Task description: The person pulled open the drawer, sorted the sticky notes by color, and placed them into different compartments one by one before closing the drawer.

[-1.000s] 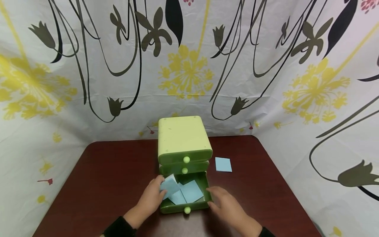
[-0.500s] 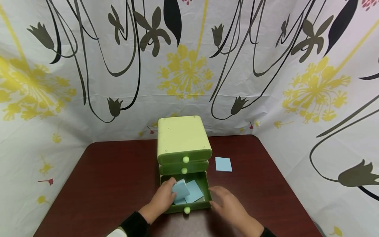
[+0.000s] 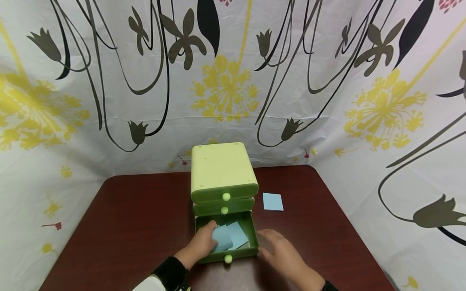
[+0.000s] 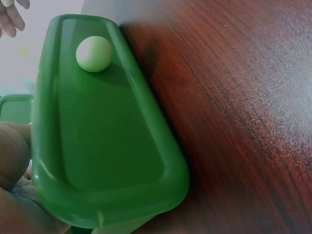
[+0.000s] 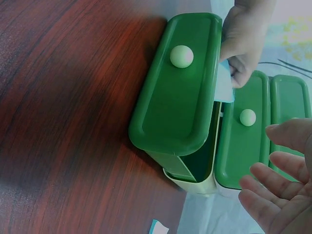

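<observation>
Hidden: the left hand [image 3: 202,245] reaches into the open bottom drawer [image 3: 240,253], lower centre of the head view; its fingers rest on the blue paper notes [image 3: 229,237] lying inside, and whether they pinch a note cannot be told.
Cut off: in the left wrist view only the palm edge shows at lower left, behind the drawer front.
Right hand: right hand [image 3: 282,252] lies beside the drawer's right end, fingers [image 5: 273,187] spread and relaxed, holding nothing; contact with the drawer wall is uncertain.
Drawer unit: light green drawer unit [image 3: 220,167], centre of frame; the two upper drawers are closed, each with a pale round knob.
Loose note: one blue note [image 3: 272,201] lies alone on the table, right of the unit.
Surface: dark red-brown wood-grain table [image 3: 134,218].
Room: white cloth backdrop [image 3: 109,81] printed with yellow blooms and dark stems encloses the table on three sides.
</observation>
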A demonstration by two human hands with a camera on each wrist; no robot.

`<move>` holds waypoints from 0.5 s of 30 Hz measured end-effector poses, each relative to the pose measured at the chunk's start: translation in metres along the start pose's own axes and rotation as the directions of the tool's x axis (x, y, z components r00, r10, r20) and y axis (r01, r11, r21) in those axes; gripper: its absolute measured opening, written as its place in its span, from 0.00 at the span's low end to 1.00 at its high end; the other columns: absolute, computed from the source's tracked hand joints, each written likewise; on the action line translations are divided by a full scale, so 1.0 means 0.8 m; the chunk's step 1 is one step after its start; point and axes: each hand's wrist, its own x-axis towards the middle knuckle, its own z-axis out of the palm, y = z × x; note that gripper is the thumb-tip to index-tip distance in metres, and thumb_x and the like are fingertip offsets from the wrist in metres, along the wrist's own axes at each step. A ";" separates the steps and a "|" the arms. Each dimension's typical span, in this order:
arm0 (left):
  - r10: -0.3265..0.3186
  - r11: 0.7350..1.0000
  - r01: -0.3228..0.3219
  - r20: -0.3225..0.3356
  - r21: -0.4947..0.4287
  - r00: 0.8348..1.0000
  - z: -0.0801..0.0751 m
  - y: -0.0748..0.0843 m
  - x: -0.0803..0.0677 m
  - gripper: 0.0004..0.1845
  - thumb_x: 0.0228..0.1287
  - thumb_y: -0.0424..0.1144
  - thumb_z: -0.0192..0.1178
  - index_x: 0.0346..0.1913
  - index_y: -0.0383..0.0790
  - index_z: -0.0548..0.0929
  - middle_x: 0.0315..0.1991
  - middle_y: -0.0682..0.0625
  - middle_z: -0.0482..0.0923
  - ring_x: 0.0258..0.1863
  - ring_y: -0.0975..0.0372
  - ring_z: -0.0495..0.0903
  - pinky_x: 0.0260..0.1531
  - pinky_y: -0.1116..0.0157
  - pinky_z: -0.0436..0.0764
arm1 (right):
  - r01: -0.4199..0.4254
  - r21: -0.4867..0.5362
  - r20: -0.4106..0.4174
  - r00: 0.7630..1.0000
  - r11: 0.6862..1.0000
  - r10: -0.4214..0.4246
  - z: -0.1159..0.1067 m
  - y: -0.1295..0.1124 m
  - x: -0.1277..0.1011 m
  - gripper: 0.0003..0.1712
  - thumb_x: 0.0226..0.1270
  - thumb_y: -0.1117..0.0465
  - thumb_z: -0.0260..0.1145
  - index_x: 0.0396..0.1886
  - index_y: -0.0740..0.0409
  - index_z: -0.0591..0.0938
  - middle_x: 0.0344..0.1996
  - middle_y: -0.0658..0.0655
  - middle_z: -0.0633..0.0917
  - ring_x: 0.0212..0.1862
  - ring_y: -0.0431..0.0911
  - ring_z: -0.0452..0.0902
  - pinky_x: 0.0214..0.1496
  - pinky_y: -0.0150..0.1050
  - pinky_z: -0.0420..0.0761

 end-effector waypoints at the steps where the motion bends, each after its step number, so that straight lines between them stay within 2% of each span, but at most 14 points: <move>1: -0.011 1.000 0.011 0.004 -0.001 1.000 0.001 -0.001 0.001 0.14 0.59 0.22 0.60 0.43 0.36 0.69 0.23 0.50 0.68 0.22 0.60 0.66 0.22 0.66 0.65 | -0.002 0.000 -0.001 1.000 1.000 0.002 0.000 0.000 0.000 0.24 0.60 0.62 0.70 0.57 0.59 0.79 0.53 0.56 0.81 0.59 0.54 0.75 0.57 0.53 0.77; 5: -0.049 0.999 0.049 0.011 0.013 0.999 0.003 -0.004 0.007 0.17 0.60 0.23 0.61 0.50 0.31 0.70 0.25 0.47 0.73 0.24 0.59 0.69 0.23 0.64 0.68 | 0.002 -0.005 -0.003 1.000 1.000 -0.002 0.000 0.000 -0.001 0.24 0.60 0.62 0.70 0.57 0.59 0.79 0.53 0.55 0.81 0.58 0.53 0.76 0.56 0.52 0.77; 8: -0.056 0.998 0.056 0.005 0.029 0.998 0.003 -0.006 0.009 0.23 0.59 0.23 0.62 0.56 0.26 0.69 0.35 0.41 0.78 0.32 0.53 0.76 0.28 0.60 0.75 | 0.008 -0.003 -0.003 1.000 1.000 -0.008 0.000 0.000 -0.001 0.24 0.60 0.63 0.70 0.57 0.60 0.79 0.53 0.56 0.81 0.58 0.53 0.76 0.56 0.52 0.77; 10: -0.053 0.998 0.053 0.000 0.039 0.999 0.004 -0.008 0.011 0.25 0.58 0.23 0.63 0.59 0.24 0.69 0.44 0.35 0.78 0.41 0.47 0.79 0.34 0.55 0.79 | 0.006 0.003 0.002 1.000 1.000 -0.006 -0.001 -0.001 -0.001 0.24 0.60 0.63 0.70 0.57 0.60 0.79 0.53 0.56 0.81 0.58 0.53 0.76 0.56 0.52 0.77; 12: -0.051 0.997 0.052 -0.005 0.051 0.999 0.004 -0.009 0.012 0.26 0.58 0.24 0.64 0.59 0.23 0.69 0.51 0.31 0.75 0.50 0.41 0.76 0.41 0.49 0.79 | 0.002 0.006 0.009 1.000 1.000 -0.002 -0.001 -0.001 0.000 0.24 0.60 0.63 0.70 0.57 0.60 0.79 0.53 0.56 0.81 0.58 0.54 0.76 0.55 0.52 0.77; 15: -0.055 0.995 0.057 -0.021 0.083 0.998 0.005 -0.011 0.014 0.26 0.58 0.25 0.64 0.59 0.24 0.70 0.56 0.29 0.71 0.57 0.37 0.70 0.48 0.45 0.77 | -0.001 0.004 0.012 1.000 1.000 0.000 -0.002 -0.001 0.000 0.24 0.60 0.63 0.70 0.57 0.60 0.79 0.53 0.57 0.81 0.58 0.54 0.76 0.55 0.53 0.77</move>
